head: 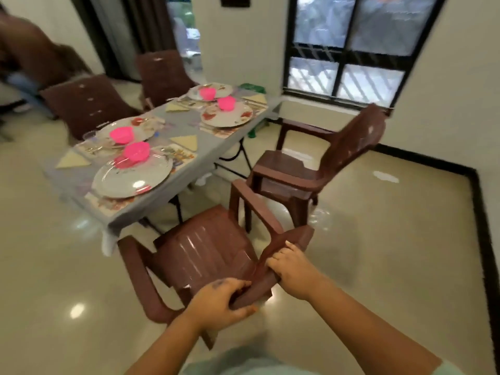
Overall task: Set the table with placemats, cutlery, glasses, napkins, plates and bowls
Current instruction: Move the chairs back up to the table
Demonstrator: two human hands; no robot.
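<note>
- The top edge of the backrest of a brown moulded plastic armchair (205, 253) is gripped by both hands: the left hand (216, 299) is curled round the edge with the thumb underneath, and the right hand (293, 269) is wrapped over it further along.
- The held chair is tilted, just beside the near corner of the long table covered in a grey cloth (173, 125).
- Four places are laid on the table, each with a white round plate (132, 177) on a patterned placemat (178, 155) and a bright pink bowl (136, 151) on the plate.
- Folded cream triangular napkins (185, 142) are laid beside the plates; the cutlery is too blurred to make out.
- A second brown plastic armchair (319, 163) is seen near the table's right side, and two more at its far side.
</note>
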